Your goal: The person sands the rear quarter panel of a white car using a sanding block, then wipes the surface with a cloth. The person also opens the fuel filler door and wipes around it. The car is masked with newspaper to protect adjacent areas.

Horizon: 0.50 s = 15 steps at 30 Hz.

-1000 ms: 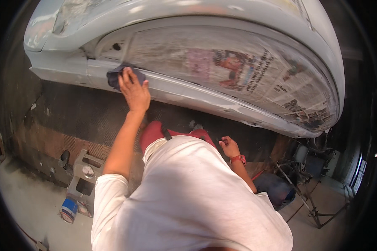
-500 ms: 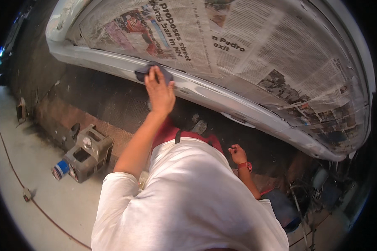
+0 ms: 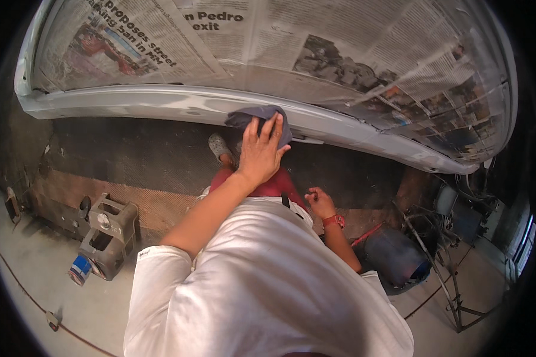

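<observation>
one dark cloth [image 3: 286, 132] sits against the pale sill [image 3: 161, 98], held by the left hand [image 3: 261, 159], which drapes over it probably for even contact; the right hand [image 3: 321, 204] hangs half-curled, seemingly empty; newspaper [image 3: 268, 53] likely shields what's behind.

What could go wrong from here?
1. The newspaper masking sits right above the pale sill; a stroke straying upward might lift or tear it.
2. A pale strip juts from the sill's lower edge, close beside the dark cloth; the cloth could snag there.
3. The left hand's fingers are spread over the cloth, so it might bunch or slip.
</observation>
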Each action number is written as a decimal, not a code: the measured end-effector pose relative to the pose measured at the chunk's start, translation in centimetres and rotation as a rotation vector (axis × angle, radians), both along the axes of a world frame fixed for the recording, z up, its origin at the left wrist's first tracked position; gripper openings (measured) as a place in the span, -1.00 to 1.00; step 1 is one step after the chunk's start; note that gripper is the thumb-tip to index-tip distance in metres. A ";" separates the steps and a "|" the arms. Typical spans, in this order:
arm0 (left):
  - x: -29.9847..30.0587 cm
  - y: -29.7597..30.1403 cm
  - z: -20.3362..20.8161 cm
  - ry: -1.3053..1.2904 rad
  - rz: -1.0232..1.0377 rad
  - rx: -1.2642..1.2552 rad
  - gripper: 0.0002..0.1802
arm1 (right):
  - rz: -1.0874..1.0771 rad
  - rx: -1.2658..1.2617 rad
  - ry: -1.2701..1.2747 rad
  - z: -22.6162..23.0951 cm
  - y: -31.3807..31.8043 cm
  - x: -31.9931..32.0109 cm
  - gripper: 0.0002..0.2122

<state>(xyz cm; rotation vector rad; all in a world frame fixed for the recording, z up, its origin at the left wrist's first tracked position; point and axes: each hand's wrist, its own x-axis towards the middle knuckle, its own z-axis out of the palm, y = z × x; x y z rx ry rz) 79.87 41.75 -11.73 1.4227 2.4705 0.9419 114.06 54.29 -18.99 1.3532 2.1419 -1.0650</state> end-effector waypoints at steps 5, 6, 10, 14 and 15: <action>0.9 1.8 0.9 0.082 0.075 -0.017 -0.02 | 0.007 0.045 -0.002 0.1 2.7 3.4 -0.61; 1.2 2.3 1.2 0.086 0.077 -0.024 -0.02 | -0.006 0.056 0.001 0.0 3.8 4.2 -0.61; 4.3 6.5 2.2 0.172 0.106 0.010 -0.05 | 0.043 0.126 -0.019 -0.5 9.4 7.9 -0.63; 9.7 11.9 2.7 0.209 0.167 0.052 -0.09 | 0.029 0.133 0.173 -0.5 16.0 12.0 -0.68; 11.3 13.3 2.8 0.207 0.171 0.074 -0.10 | 0.024 0.142 0.217 -0.1 17.4 12.9 -0.68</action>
